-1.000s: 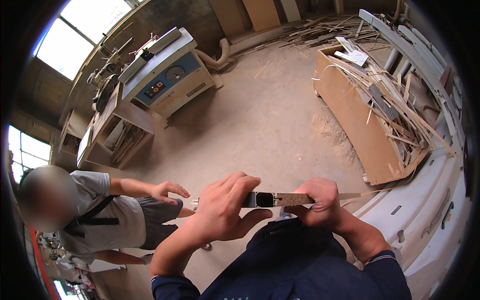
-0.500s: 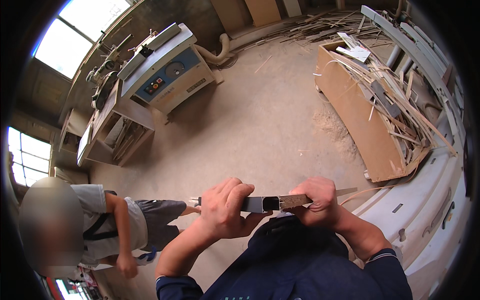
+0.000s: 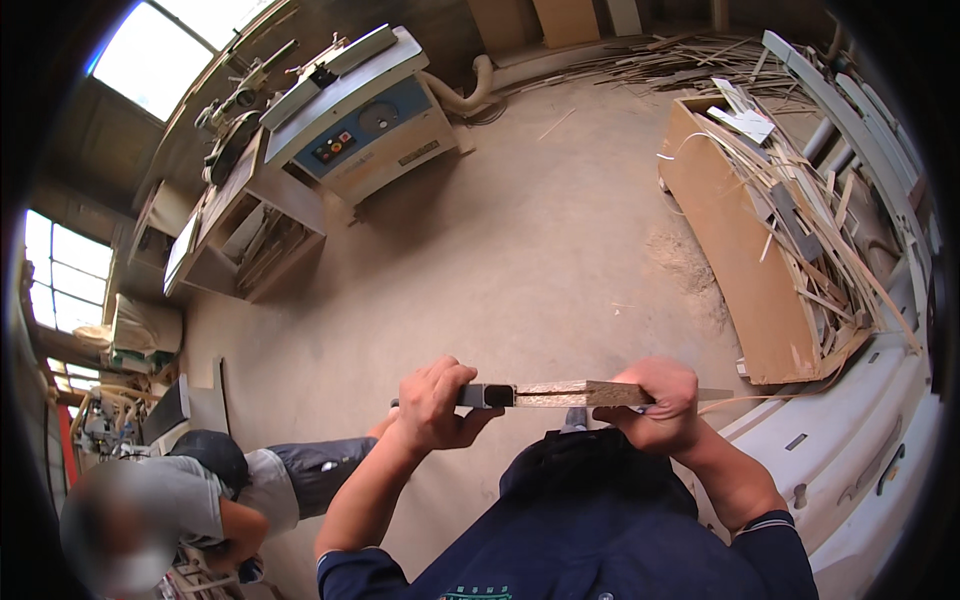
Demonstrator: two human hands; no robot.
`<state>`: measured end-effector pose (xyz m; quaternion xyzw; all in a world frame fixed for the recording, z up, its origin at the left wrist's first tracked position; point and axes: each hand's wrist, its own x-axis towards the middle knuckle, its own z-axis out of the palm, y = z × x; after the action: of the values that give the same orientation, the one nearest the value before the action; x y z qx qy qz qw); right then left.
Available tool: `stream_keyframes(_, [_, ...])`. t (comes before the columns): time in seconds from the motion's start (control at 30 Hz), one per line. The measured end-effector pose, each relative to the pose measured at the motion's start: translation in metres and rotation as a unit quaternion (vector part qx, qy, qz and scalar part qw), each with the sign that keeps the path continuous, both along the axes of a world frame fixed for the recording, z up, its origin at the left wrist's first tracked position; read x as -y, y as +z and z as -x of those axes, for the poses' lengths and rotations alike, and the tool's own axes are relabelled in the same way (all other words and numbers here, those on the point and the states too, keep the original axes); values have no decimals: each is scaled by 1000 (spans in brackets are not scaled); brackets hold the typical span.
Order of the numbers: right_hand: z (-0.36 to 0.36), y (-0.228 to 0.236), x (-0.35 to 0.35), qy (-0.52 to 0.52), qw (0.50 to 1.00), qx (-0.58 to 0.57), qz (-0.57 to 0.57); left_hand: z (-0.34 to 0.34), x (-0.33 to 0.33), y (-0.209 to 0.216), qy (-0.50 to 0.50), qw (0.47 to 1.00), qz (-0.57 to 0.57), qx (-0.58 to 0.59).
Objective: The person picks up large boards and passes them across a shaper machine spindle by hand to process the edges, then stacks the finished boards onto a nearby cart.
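At chest height in front of me, my left hand [image 3: 435,403] is closed around a dark rectangular metal tube [image 3: 488,396], its hollow end facing me and to the right. My right hand [image 3: 660,402] grips a piece of chipboard [image 3: 560,393] with a groove along its pale, rough edge. The board's left end meets the tube's open end; I cannot tell whether they are joined or only touching. A thin strip [image 3: 717,394] sticks out to the right beyond my right hand. My fingers hide part of both pieces.
A blue and white woodworking machine [image 3: 375,128] stands at the far left beside an open cabinet [image 3: 290,220]. Right is a wooden bin [image 3: 720,250] of scrap strips, with white panels [image 3: 800,440] nearer me. Another person [image 3: 270,480] bends over at lower left.
Both hands have moved slightly apart, and more of the chipboard's grooved edge shows between them. My view has shifted a little. The other person has bent further down.
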<state>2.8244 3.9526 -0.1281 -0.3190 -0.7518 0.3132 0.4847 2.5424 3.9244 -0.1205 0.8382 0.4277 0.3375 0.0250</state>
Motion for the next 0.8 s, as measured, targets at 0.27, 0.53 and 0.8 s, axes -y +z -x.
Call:
stream_keyframes(0.27, [3,6,-5,16,998,56,-11,26,8,-29,12,1000,10,10])
stream_keyframes(0.53, [6,9,-2,16,997,76,-27,22,19,-33,18,999,-6,51])
stream_keyframes(0.8, [11,1,-2,46,996,60,-39,-26,9,20,-12,999,4,50])
